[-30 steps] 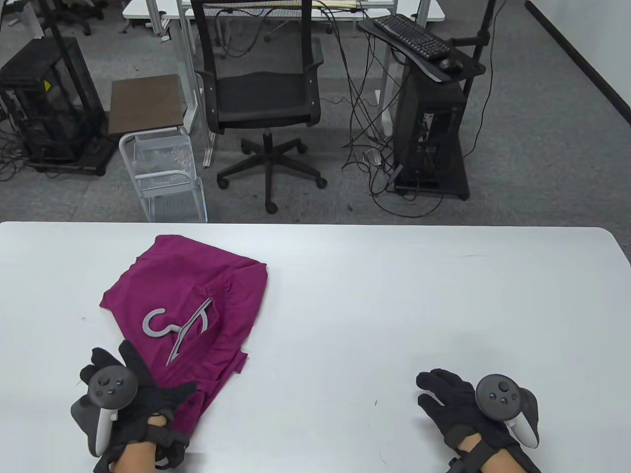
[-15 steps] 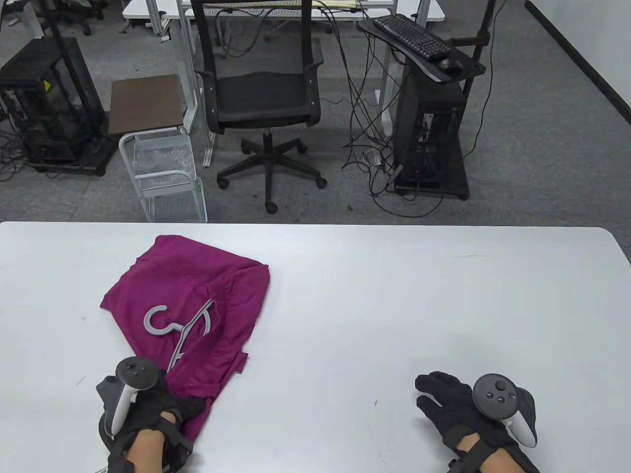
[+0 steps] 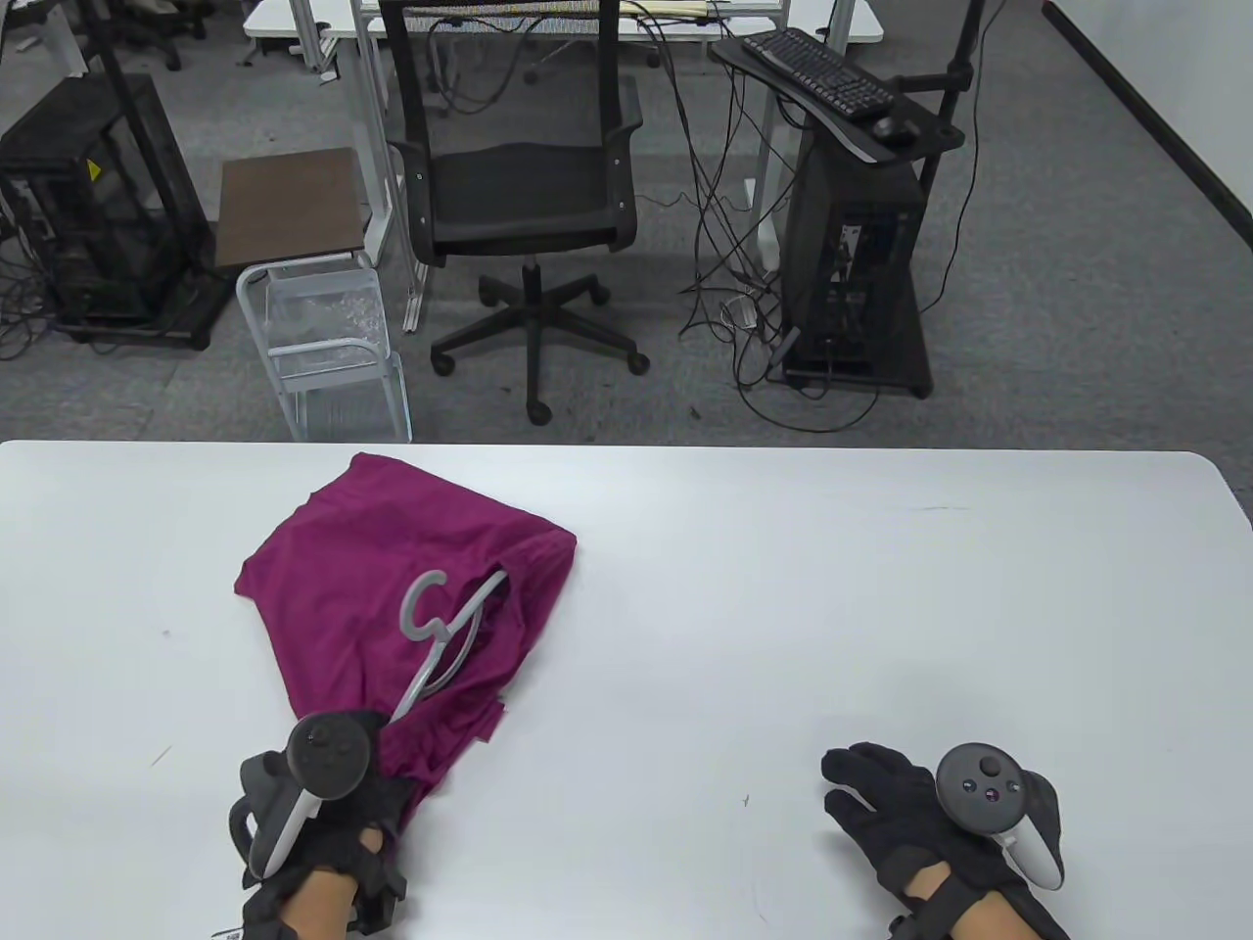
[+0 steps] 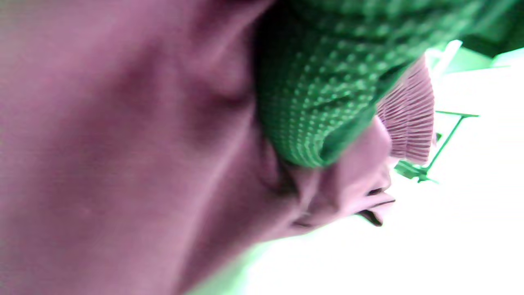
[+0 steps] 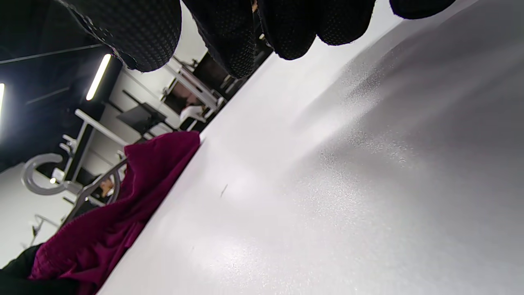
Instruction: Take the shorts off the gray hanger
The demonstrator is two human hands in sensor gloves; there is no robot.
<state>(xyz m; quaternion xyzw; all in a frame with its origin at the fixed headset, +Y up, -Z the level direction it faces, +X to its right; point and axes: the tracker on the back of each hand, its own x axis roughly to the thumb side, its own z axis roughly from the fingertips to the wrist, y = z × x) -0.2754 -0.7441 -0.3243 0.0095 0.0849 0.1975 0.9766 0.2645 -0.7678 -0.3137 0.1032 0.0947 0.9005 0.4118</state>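
Magenta shorts lie on the white table, left of centre. A gray hanger lies on them, one arm tucked inside the waistband; its hook points away from me. My left hand grips the near end of the shorts, where the hanger's lower arm ends. In the left wrist view a gloved finger presses into the fabric. My right hand rests flat and empty on the table at the right. The right wrist view shows the shorts and the hanger's hook, raised.
Beyond the table's far edge stand a black office chair, a small white trolley and a black computer stand with cables on the floor.
My left hand turned, closed on the near end of the shorts and moved right. The shorts and hanger shifted right and farther from me, and the hanger swung round. The right hand stayed put.
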